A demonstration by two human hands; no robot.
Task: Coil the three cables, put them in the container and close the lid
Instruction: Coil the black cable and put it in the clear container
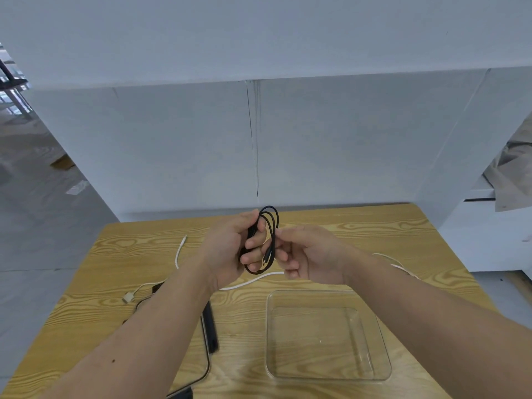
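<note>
A black cable (270, 223), wound into a few loops, is held above the table's middle. My left hand (230, 249) grips the bundle of loops. My right hand (308, 254) pinches the cable's free end with its plug, close against the left fingers. A white cable (178, 251) lies loose on the wooden table (359, 226), running under my hands; its other stretch shows beyond my right wrist. Another thin cable with a white plug (128, 297) lies at the left. The clear empty container (328, 335) stands open near the front right. Its lid (207, 358), clear with a black clip, lies left of it, partly under my left forearm.
White partition walls close off the table's back and right side. Beyond the left edge is grey floor with scraps of cardboard. A white cabinet stands at the far right.
</note>
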